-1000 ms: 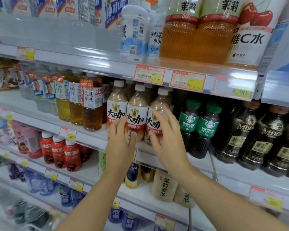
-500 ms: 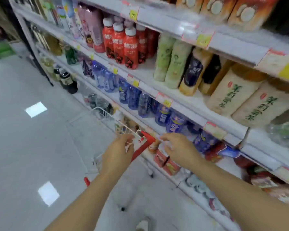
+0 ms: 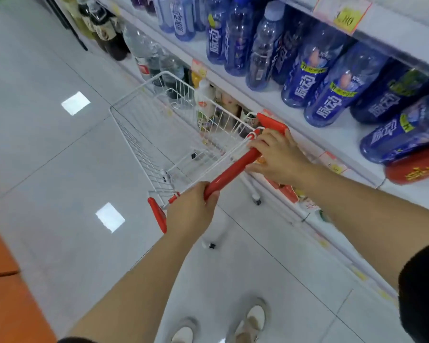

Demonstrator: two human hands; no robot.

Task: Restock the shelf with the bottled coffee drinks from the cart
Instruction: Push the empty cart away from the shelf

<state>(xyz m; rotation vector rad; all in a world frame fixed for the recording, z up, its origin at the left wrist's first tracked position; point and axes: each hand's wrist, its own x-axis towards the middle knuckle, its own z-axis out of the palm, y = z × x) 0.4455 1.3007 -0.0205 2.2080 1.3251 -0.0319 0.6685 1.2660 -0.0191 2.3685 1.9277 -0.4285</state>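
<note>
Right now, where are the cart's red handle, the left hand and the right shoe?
red handle [image 3: 233, 172]: head view, bare middle of the bar.
left hand [image 3: 191, 209]: head view, back of the hand.
right shoe [image 3: 255, 318]: head view, its toe.

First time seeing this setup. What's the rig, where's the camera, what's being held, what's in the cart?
There is no machine here. A person works bare-handed, and the single picture comes from a wide-angle camera worn on their head. It looks forward and down, which is why the lines bend and their own shoes show at the bottom.

The left hand and right hand each have their grip curled round the red handle bar of a small white wire cart, which stands on the tiled floor. To the right runs a store shelf carrying blue drink bottles.

I can make out no bottled coffee drinks in the cart's basket. The bottles seen through its wires seem to stand on the lowest shelf behind it, though blur leaves that uncertain.
</note>
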